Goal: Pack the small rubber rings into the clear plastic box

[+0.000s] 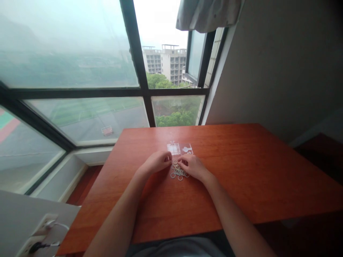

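Left hand (158,161) and right hand (194,167) at pale rings (177,172) on wooden tabletop (241,167).
Both curl fingers toward thumbs; whether either pinches a ring, I cannot tell.

The wooden tabletop (241,160) is reddish brown with faint grain streaks, the small rings (177,172) pale — whitish to creamy — and the plastic case (173,149) clear, while the window frame (107,93) is black, the curtain (209,16) light grey, the treetops (160,82) bright green and the multi-storey building (165,62) off-white with a darker grid.
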### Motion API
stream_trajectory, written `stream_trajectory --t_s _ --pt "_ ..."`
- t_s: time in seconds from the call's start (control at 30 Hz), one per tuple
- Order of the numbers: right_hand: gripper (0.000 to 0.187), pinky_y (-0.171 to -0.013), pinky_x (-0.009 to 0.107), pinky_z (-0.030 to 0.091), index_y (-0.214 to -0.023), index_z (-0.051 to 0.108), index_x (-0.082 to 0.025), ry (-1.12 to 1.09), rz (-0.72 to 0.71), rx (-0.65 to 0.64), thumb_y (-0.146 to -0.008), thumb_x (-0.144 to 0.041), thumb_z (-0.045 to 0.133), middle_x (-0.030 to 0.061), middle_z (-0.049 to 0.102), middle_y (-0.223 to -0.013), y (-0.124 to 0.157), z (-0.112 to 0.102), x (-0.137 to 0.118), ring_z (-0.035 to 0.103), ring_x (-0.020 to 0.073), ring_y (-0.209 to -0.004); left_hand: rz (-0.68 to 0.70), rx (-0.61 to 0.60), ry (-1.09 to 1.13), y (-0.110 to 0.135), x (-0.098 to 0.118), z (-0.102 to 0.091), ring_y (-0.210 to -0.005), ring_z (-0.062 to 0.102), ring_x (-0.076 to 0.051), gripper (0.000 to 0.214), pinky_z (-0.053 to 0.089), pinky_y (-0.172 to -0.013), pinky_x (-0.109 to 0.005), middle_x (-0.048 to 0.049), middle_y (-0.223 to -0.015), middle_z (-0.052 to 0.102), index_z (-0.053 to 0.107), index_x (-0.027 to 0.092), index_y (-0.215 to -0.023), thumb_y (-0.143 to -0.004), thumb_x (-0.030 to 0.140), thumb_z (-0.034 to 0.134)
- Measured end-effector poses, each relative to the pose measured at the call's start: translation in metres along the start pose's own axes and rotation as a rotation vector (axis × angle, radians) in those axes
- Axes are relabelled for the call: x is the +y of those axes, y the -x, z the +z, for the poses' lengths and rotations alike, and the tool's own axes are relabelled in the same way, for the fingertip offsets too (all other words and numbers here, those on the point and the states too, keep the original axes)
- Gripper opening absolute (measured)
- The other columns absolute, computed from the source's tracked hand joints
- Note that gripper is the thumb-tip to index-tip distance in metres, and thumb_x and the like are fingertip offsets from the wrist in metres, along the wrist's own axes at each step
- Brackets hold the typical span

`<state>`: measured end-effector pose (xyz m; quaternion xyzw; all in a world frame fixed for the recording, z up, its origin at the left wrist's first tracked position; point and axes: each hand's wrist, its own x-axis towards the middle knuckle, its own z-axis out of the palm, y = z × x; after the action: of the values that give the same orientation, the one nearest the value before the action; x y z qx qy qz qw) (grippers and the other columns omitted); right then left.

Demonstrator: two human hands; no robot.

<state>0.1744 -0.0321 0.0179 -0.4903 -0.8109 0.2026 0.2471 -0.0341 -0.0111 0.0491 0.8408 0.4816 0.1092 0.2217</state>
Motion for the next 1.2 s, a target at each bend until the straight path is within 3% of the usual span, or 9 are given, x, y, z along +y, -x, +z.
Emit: stream_trajectory --t_s 0.23,0.5,0.7,1.03,1.2 --pt "0.02 -0.068 0.023 0.04 -0.097 0.069 -0.028 0.141 -0.014 -0.013 -0.09 -0.027 0.051 0.0033 0.063 -0.09 0.001 0.003 -0.007 0.058 0.015 -0.079 -0.004 0.025 -0.005 -0.001 -0.001 0.003 -0.06 0.052 -0.012 0.014 0.034 -0.055 -0.02 -0.0001 -0.069 0.063 0.064 0.018 -0.082 -0.077 0.027 0.054" --pt "0.013 -0.067 0.024 0.04 -0.085 0.067 -0.022 0.182 0.013 -0.034 -0.087 -0.029 0.056 0.0039 0.064 -0.089 0.001 0.0 -0.006 0.058 0.0156 -0.08 -0.007 0.029 -0.008 -0.001 0.0 0.003 -0.06 0.052 -0.012 0.013 0.032 -0.053 -0.02 -0.0005 -0.071 0.063 0.064 0.018 -0.081 -0.077 0.024 0.053" --pt "0.013 -0.065 0.025 0.039 -0.087 0.063 -0.021 0.222 0.037 -0.061 -0.089 -0.03 0.054 0.0056 0.063 -0.091 0.002 0.0 -0.007 0.058 0.017 -0.08 -0.021 0.028 0.007 0.0 0.0 0.002 -0.06 0.051 -0.012 0.014 0.032 -0.053 -0.02 -0.0009 -0.07 0.063 0.064 0.017 -0.081 -0.076 0.025 0.053" --pt "0.01 -0.067 0.024 0.039 -0.083 0.058 -0.017 -0.186 -0.005 0.048 -0.088 -0.022 0.051 0.002 0.061 -0.079 -0.005 0.001 0.004 0.053 0.0139 -0.073 0.101 0.054 0.32 -0.004 0.005 0.001 -0.063 0.054 -0.01 0.023 0.04 -0.058 -0.019 -0.0016 -0.072 0.063 0.064 0.014 -0.098 -0.081 0.023 0.051" --pt "0.015 -0.063 0.023 0.039 -0.083 0.059 -0.017 -0.316 0.004 0.073 -0.088 -0.027 0.05 0.0011 0.059 -0.076 -0.006 -0.001 0.002 0.052 0.013 -0.069 0.174 0.079 0.387 -0.006 0.015 0.004 -0.064 0.053 -0.009 0.016 0.042 -0.059 -0.019 -0.0026 -0.072 0.063 0.066 0.012 -0.086 -0.08 0.019 0.052"
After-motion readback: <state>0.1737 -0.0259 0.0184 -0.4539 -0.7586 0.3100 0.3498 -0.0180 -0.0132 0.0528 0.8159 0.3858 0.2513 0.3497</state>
